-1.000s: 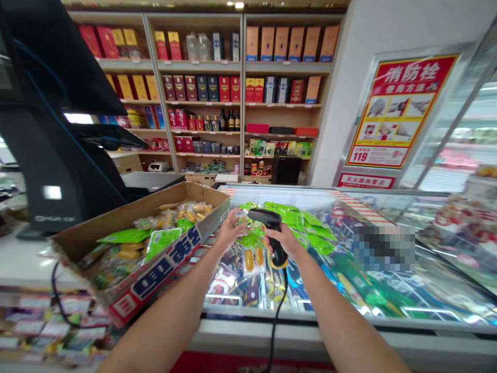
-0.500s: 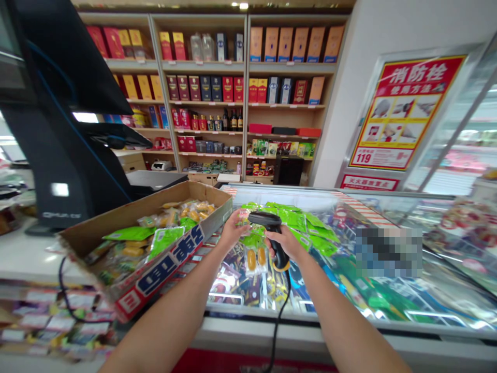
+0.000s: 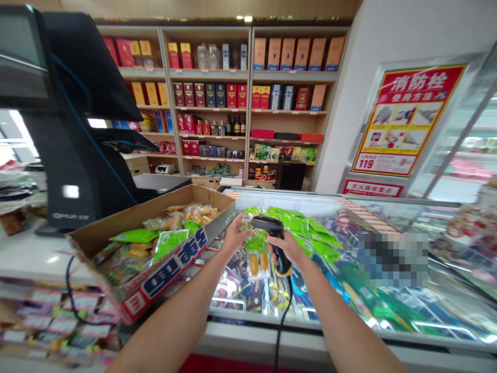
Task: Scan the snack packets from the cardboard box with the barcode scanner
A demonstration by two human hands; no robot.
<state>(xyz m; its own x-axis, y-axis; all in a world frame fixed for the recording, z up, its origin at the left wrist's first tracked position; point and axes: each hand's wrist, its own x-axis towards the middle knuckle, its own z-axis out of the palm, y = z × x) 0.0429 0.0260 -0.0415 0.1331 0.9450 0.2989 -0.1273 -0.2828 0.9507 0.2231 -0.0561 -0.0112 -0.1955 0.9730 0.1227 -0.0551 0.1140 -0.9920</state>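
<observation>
My right hand (image 3: 286, 247) is shut around the grip of a black corded barcode scanner (image 3: 274, 234), whose head points left toward my left hand (image 3: 236, 234). That hand pinches a small clear snack packet (image 3: 245, 221) just in front of the scanner head. Below my hands, a clear packet of yellow snacks (image 3: 259, 264) lies among green-labelled packets on the freezer. To the left, an open cardboard box (image 3: 175, 264) printed in blue and red holds several green and yellow snack packets. It sits close to my left forearm.
The scanner's black cable (image 3: 282, 311) hangs down past the freezer's front edge (image 3: 310, 331). A black checkout terminal (image 3: 73, 155) stands on the white counter at left. Shelves of boxed liquor (image 3: 217, 93) fill the back wall. A red fire-hydrant poster (image 3: 406, 119) hangs at right beside glass doors.
Both hands stay close together, still holding the scanner and packet. The whole scene has shifted slightly right and down in view, so my head has moved a little.
</observation>
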